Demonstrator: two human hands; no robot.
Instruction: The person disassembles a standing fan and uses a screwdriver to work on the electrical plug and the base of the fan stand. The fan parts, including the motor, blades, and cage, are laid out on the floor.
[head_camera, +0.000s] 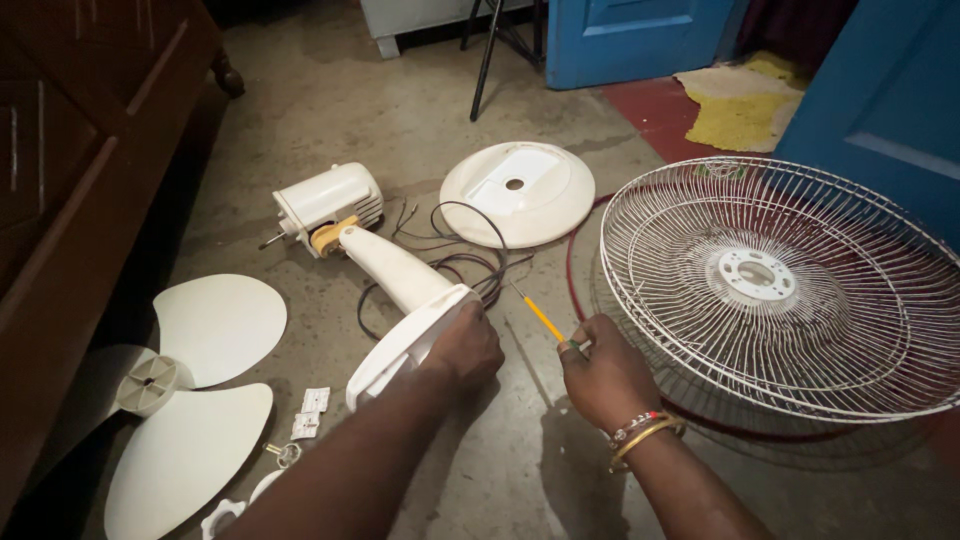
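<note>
Floor (400, 110) of bare grey concrete, with open room only toward the top centre. Dark wooden cabinet (70, 180) walls off the left edge; blue doors (640, 35) stand at the top and right. Wire fan guard (780, 285) fills the right side, just beside the right hand (605, 375). Round white base plate (517, 193) lies above the hands; white fan blade (185, 400) lies lower left.

Fan stand housing (405, 300), cream plastic, lies tilted at centre, its neck joined to the motor (325, 200). Dark wires (470, 265) trail from its wide end.

Left hand (465, 345) is closed over the housing's wide end. Right hand pinches a small yellow-handled screwdriver (543, 320), tip pointing toward the wires, not touching the housing.
</note>
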